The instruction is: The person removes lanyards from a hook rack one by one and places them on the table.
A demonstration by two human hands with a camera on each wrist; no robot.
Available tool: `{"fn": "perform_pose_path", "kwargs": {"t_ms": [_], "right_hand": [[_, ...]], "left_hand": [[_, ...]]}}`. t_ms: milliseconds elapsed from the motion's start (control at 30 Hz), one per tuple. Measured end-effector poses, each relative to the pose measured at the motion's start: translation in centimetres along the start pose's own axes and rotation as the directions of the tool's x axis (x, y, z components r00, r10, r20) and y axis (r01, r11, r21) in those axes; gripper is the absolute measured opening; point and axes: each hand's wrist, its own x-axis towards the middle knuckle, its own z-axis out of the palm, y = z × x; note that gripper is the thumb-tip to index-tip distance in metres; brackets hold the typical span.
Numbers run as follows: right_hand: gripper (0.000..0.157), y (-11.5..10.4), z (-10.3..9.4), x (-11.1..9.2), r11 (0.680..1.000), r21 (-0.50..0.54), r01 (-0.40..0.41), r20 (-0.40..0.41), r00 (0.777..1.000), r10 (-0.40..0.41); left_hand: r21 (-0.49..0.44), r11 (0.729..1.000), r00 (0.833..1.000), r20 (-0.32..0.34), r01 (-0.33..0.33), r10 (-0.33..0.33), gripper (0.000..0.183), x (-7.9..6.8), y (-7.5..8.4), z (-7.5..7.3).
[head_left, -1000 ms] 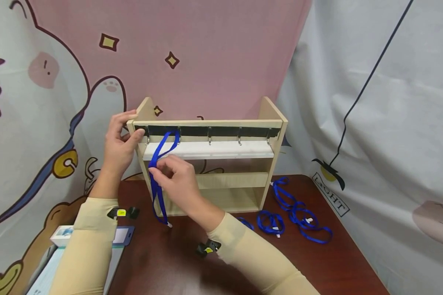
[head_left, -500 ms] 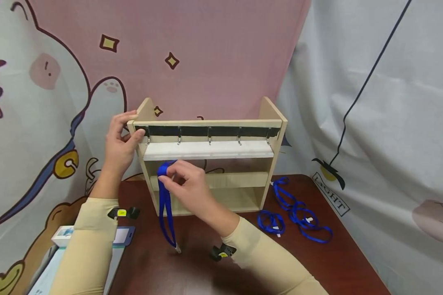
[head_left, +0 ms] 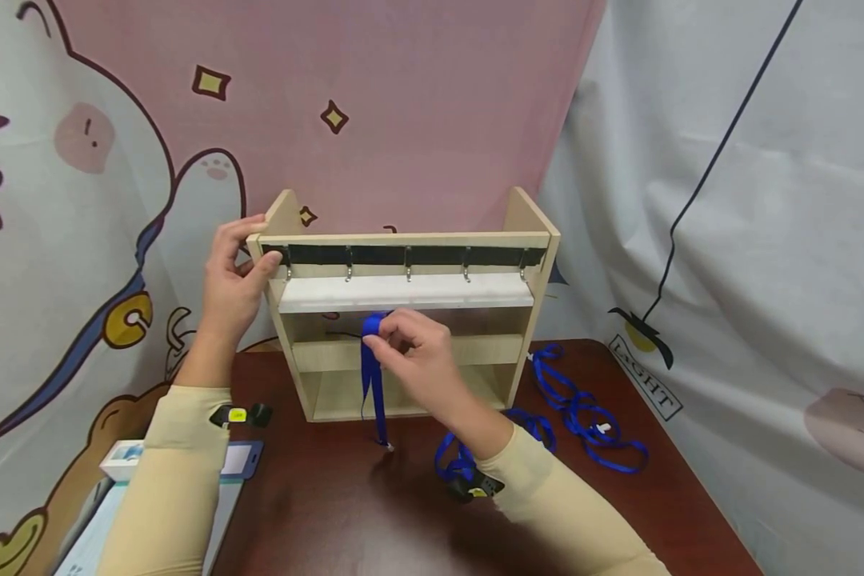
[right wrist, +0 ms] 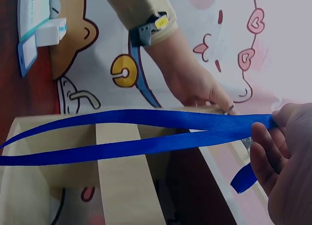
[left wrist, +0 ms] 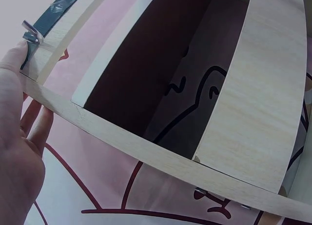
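Note:
A small wooden shelf (head_left: pixel 403 240) stands on the table, with a black strip and several metal hooks (head_left: pixel 408 274) along its top rail. My left hand (head_left: pixel 234 280) grips its upper left corner, thumb on the front and fingers behind the side panel. Just below the white ledge, my right hand (head_left: pixel 421 352) pinches a blue lanyard (head_left: pixel 372 372) between thumb and fingers. The lanyard hangs in front of the shelf, its white end piece low, over the table. In the right wrist view, two strands of the lanyard (right wrist: pixel 126 149) stretch away from the fingers.
More blue lanyards lie at the right: a long tangled one (head_left: pixel 583 412) and coiled ones (head_left: pixel 533 424) partly behind my right forearm. A white box (head_left: pixel 122 458) and a blue-edged flat item (head_left: pixel 248 460) lie at the left. Printed curtains hang behind the table.
The lanyard has come off the second hook from the left. My right hand carried it down, then rightward along the shelf. My left hand stays in place.

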Motion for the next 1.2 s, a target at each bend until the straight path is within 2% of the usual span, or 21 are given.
{"fn": "perform_pose_path", "kwargs": {"t_ms": [233, 333, 567, 800, 933, 1200], "right_hand": [[0.015, 0.7, -2.0, -0.8, 0.998, -0.028, -0.052, -0.009, 0.999, 0.052], [0.015, 1.0, -2.6, -1.3, 0.997, -0.025, -0.079, -0.011, 0.997, 0.078], [0.016, 1.2, -2.9, -2.7, 0.993, -0.046, -0.112, 0.019, 0.993, 0.113], [0.018, 1.5, -2.6, -4.3, 0.990, -0.076, -0.120, 0.040, 0.992, 0.123], [0.017, 1.7, -2.5, -5.5, 0.988, -0.089, -0.124, 0.047, 0.991, 0.128], [0.015, 1.6, -2.6, -7.5, 0.983, -0.088, -0.163, 0.114, 0.978, 0.172]], "left_hand": [[-0.012, 1.000, 1.000, 0.009, -0.004, 0.004, 0.041, -0.4, 2.8, 0.5], [-0.016, 1.000, 1.000, 0.010, -0.001, 0.001, 0.040, -0.4, 3.3, 0.6], [0.008, 1.000, 1.000, 0.000, 0.001, -0.001, 0.041, -0.2, 0.7, 0.2], [-0.006, 1.000, 1.000, 0.005, 0.011, -0.010, 0.041, -0.2, 0.9, 0.2], [-0.012, 1.000, 1.000, 0.011, 0.002, -0.002, 0.042, -0.1, 0.1, -0.1], [0.005, 1.000, 1.000, 0.007, -0.006, 0.006, 0.043, -0.1, 0.0, 0.0]]}}
